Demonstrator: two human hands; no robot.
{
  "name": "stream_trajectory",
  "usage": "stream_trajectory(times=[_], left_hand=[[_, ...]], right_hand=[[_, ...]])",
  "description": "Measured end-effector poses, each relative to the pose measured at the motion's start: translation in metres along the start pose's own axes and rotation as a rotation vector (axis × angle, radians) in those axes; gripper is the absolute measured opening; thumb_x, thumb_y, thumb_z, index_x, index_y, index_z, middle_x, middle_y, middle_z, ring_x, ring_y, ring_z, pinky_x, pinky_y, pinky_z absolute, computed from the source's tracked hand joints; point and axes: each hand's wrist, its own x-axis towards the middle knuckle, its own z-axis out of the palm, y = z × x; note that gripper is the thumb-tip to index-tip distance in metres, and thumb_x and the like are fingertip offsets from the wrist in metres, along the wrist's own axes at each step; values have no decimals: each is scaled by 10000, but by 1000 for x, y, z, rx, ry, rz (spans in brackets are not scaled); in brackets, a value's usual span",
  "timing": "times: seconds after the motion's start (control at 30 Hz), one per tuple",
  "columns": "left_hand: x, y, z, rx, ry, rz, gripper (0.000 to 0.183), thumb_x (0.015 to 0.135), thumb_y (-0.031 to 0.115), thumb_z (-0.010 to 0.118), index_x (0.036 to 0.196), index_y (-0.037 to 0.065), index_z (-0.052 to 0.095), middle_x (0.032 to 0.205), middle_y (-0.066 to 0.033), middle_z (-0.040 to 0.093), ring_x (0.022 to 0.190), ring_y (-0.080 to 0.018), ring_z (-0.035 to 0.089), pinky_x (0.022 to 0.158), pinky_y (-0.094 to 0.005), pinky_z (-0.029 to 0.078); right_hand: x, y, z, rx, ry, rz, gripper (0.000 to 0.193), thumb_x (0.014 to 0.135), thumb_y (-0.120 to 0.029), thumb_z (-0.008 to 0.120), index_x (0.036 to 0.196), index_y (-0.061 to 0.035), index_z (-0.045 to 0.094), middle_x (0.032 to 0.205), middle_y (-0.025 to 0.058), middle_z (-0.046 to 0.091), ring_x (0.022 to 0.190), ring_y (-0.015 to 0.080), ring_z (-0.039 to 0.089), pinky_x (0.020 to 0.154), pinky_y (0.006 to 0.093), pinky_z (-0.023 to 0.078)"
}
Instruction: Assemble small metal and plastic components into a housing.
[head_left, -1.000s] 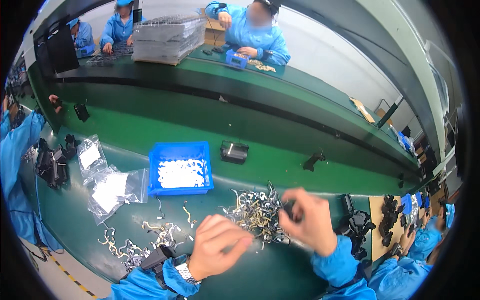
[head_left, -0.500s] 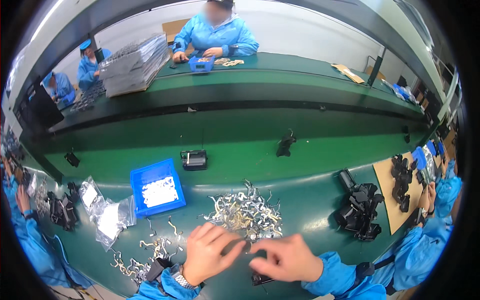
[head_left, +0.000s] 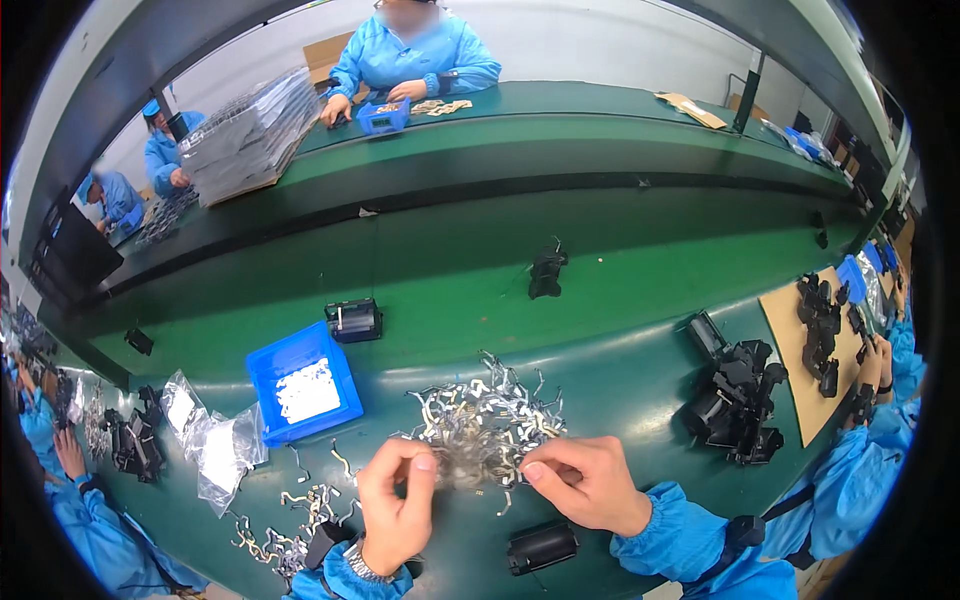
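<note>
Head view: left hand (head_left: pixel 395 500) and right hand (head_left: pixel 585 482) low at near edge of green worktop (head_left: pixel 620 390), both at pile of silver metal clips (head_left: pixel 485 425). Left fingers pinched, thumb to forefinger; held item too small to make out. Right fingers curled, tips touching pile edge; grip cannot tell. Blue tray (head_left: pixel 300 385) left of pile. Black cylindrical part (head_left: pixel 540 547) just below right hand. Loose clips (head_left: pixel 285 520) beside left wrist.

The clips (head_left: pixel 487 425) are shiny silver metal. The blue box (head_left: pixel 303 385) is smooth plastic. The bags (head_left: pixel 215 447) are clear, crinkly plastic. The table (head_left: pixel 620 380) is matt green.
</note>
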Motion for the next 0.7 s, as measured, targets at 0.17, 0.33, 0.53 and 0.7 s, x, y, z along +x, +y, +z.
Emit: stream_trajectory(times=[0.17,0.33,0.53,0.7], left_hand=[[-4,-12,-5,42,-225,-144,154,1060,117,603,975,-9,626,857,-51,687,737,-86,604,662,-243,468],[-6,-16,-2,-91,-96,-30,148,1037,126,641,960,6,678,838,-82,716,690,-97,653,604,-274,502],[-3,-13,-3,-18,-191,-22,177,1066,122,594,959,-12,638,960,-94,751,760,-76,591,722,-262,513],[-5,-18,-2,-142,-324,-25,113,1033,130,649,1025,28,698,952,-65,742,687,-97,612,606,-239,470]], right_hand=[[2,-3,4,-49,-48,2,142,959,-195,755,995,-57,744,759,60,714,610,166,655,522,302,489],[2,-1,7,-114,-41,13,159,930,-175,774,1066,-92,763,768,43,709,561,151,592,507,296,462],[3,-5,6,-131,-86,44,239,912,-160,786,1142,-99,764,878,38,731,556,133,548,517,292,468],[5,-4,8,-77,-117,-49,252,912,-151,797,1155,-93,763,937,57,738,649,147,624,582,293,508]])
